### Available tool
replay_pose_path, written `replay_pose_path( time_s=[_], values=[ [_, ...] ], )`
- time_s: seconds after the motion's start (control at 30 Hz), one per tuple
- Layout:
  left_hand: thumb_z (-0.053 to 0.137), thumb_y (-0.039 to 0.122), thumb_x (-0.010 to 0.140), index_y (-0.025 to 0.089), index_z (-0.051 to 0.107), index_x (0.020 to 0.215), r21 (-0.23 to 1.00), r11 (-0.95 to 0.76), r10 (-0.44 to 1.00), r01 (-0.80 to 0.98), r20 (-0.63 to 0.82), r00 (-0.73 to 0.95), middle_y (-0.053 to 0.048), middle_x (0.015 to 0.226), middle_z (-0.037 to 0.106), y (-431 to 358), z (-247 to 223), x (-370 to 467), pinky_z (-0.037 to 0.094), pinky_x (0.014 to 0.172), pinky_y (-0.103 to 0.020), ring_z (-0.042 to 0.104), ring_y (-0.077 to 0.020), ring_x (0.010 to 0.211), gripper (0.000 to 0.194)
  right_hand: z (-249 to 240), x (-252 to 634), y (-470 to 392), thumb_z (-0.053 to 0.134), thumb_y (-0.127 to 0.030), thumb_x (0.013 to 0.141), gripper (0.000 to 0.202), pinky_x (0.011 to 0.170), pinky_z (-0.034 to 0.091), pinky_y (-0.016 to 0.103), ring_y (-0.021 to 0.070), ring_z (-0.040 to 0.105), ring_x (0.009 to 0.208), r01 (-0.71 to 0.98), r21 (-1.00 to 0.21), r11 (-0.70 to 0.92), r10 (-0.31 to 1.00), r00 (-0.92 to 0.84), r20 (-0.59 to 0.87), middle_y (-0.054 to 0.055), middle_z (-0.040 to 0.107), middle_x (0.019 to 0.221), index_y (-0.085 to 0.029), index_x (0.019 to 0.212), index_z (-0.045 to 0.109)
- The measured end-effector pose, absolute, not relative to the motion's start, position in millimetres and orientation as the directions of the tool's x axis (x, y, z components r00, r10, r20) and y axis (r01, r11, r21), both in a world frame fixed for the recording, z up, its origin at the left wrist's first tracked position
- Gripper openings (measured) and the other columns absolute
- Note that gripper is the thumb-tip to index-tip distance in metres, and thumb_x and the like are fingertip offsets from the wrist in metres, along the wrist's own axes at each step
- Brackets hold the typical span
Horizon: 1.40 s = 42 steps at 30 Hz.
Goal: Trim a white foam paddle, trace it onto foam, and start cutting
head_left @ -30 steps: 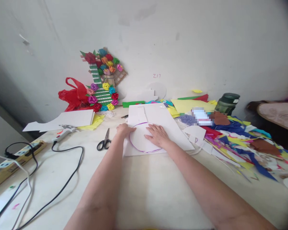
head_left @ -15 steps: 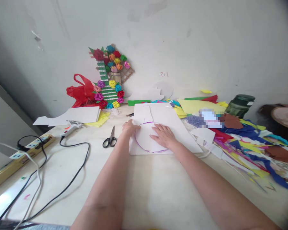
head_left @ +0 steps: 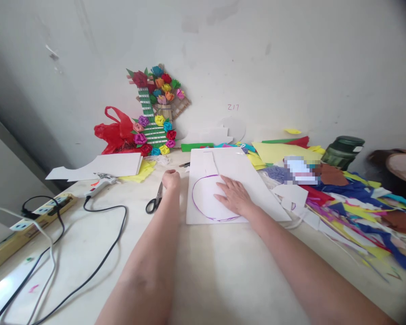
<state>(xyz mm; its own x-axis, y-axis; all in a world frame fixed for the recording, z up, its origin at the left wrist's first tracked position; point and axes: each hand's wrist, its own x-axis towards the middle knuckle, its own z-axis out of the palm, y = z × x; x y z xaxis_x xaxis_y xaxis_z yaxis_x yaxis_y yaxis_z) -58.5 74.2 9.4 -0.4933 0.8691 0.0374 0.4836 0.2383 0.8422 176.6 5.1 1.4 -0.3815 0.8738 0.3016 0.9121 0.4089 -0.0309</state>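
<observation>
A white board [head_left: 250,176] lies on the table, with a purple circle [head_left: 194,195] drawn on it and a narrow white strip [head_left: 209,162] above the circle. My right hand [head_left: 235,196] rests flat on the right part of the circle, fingers spread. Left of the board, my left hand [head_left: 171,180] is closed, its fingers curled. Whether it holds anything is hidden. Black-handled scissors [head_left: 152,206] lie beside it, partly covered by my wrist. A dark pen-like stick [head_left: 184,164] lies just beyond that hand.
At left are a power strip [head_left: 37,215], cables and a glue gun [head_left: 101,185]. White sheets [head_left: 101,164], a red bag [head_left: 113,133] and a paper-flower decoration [head_left: 154,122] are at the back. Coloured scraps [head_left: 355,203], a phone [head_left: 301,170] and a green bottle [head_left: 343,152] are at right.
My left hand has left the board's left edge, moved left to beside the scissors and curled up. My right hand stays on the circle. The view has shifted slightly.
</observation>
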Motion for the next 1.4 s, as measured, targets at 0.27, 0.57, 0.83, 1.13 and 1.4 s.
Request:
replay_pose_path(
  time_s=[0.27, 0.57, 0.83, 1.13, 1.4],
  values=[
    [0.054, 0.031, 0.064, 0.017, 0.065, 0.078, 0.747, 0.218, 0.92, 0.628, 0.058, -0.388, -0.01, 0.079, 0.066, 76.7, 12.2, -40.0, 0.042, 0.066, -0.028, 0.06, -0.0237, 0.081, 0.023, 1.5, 175.7, 5.7, 0.029, -0.053, 0.082, 0.053, 0.098, 0.019, 0.039, 0.0219, 0.027, 0.124, 0.908, -0.023, 0.418, 0.867, -0.392, 0.309, 0.006, 0.025, 0.14, -0.024, 0.124, 0.041],
    [0.065, 0.05, 0.055, 0.013, 0.063, 0.076, 0.766, 0.297, 0.937, 0.57, -0.119, -0.329, -0.011, 0.061, 0.063, 86.2, 12.1, -39.0, 0.045, 0.056, -0.033, 0.061, -0.0263, 0.061, 0.043, 1.4, 175.4, 7.1, 0.028, -0.054, 0.082, 0.054, 0.099, 0.02, 0.039, 0.0223, 0.026, 0.124, 0.911, -0.017, 0.412, 0.87, -0.388, 0.306, 0.006, 0.026, 0.14, -0.024, 0.124, 0.041],
    [0.079, 0.025, 0.042, 0.014, 0.06, 0.086, 0.96, 0.281, 0.953, 0.006, -0.28, 0.119, -0.01, 0.077, 0.067, 59.6, 23.9, -37.3, 0.051, 0.065, -0.033, 0.062, -0.0259, 0.076, 0.049, 2.1, 176.8, 6.2, 0.028, -0.053, 0.082, 0.054, 0.1, 0.018, 0.04, 0.0217, 0.023, 0.126, 0.913, -0.031, 0.407, 0.873, -0.38, 0.305, 0.006, 0.025, 0.141, -0.024, 0.126, 0.039],
    [0.072, 0.007, 0.049, 0.011, 0.055, 0.094, 0.957, 0.201, 0.977, -0.208, -0.182, 0.108, -0.013, 0.086, 0.067, 51.4, 24.1, -44.6, 0.052, 0.072, -0.036, 0.063, -0.0256, 0.08, 0.048, 18.3, 179.0, 1.4, 0.029, -0.048, 0.083, 0.05, 0.101, 0.015, 0.042, 0.023, 0.02, 0.127, 0.901, -0.035, 0.432, 0.791, -0.36, 0.494, 0.006, 0.023, 0.141, -0.022, 0.124, 0.041],
    [0.055, 0.009, 0.069, 0.013, 0.052, 0.108, 0.909, -0.05, 0.919, -0.413, -0.12, -0.376, -0.007, 0.093, 0.065, 58.9, 35.4, -82.9, 0.053, 0.07, -0.025, 0.061, -0.0187, 0.087, 0.04, 35.3, 204.9, 9.4, 0.02, -0.035, 0.086, 0.05, 0.098, 0.02, 0.042, 0.0256, 0.023, 0.125, 0.92, -0.346, 0.183, 0.613, 0.169, 0.772, 0.015, 0.028, 0.136, -0.011, 0.129, 0.029]
  ],
)
